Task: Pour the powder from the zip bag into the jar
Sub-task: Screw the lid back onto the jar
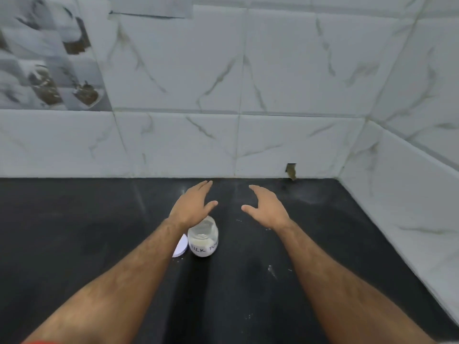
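Both hands empty: left hand (192,206) and right hand (265,207) held out flat, fingers straight and spread, palms facing each other over the black counter (323,244). Glass jar (203,238) standing upright, uncapped, just under and behind the left wrist, with white powder in its base and a handwritten label. White lid (180,246) lying beside the jar, on the outer side of that wrist. No zip bag in view, so pouring likely finished; next, probably capping, needing the left hand drawn back to the lid. Tiled wall (223,145) just past the fingertips, side wall well off the right hand; open counter toward the body.
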`<state>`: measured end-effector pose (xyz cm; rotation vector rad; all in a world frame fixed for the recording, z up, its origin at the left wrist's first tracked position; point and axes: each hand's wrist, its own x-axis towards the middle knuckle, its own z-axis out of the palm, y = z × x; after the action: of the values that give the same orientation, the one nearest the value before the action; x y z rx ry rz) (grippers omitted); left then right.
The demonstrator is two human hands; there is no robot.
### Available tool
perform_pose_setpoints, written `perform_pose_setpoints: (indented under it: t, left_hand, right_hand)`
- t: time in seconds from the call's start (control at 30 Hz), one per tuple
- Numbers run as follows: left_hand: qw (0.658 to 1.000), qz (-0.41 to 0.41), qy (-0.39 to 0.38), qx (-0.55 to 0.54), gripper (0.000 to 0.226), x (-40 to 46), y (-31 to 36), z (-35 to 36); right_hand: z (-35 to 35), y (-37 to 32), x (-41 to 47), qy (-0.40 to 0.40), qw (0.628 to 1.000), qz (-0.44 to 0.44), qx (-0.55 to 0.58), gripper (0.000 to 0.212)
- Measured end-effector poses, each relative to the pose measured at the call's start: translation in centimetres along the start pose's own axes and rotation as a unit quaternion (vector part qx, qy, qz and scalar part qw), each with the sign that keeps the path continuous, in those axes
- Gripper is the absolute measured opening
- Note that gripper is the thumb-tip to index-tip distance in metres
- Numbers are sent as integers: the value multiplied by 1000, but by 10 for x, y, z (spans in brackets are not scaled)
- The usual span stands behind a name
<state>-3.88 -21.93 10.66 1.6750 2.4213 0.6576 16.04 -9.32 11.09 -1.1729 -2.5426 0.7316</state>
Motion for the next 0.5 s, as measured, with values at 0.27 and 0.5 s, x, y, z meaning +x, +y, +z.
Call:
perform_pose_setpoints:
  t: [0.27,0.5]
  left_hand:
    - [994,-108,-32,-4,65,-23,-59,10]
    - [982,-175,-70,-7,63,-48,-91,30]
  right_hand:
    - [58,-12,27,-123,991,-17,51,69]
    - [107,1,11,-236,953,31,187,110]
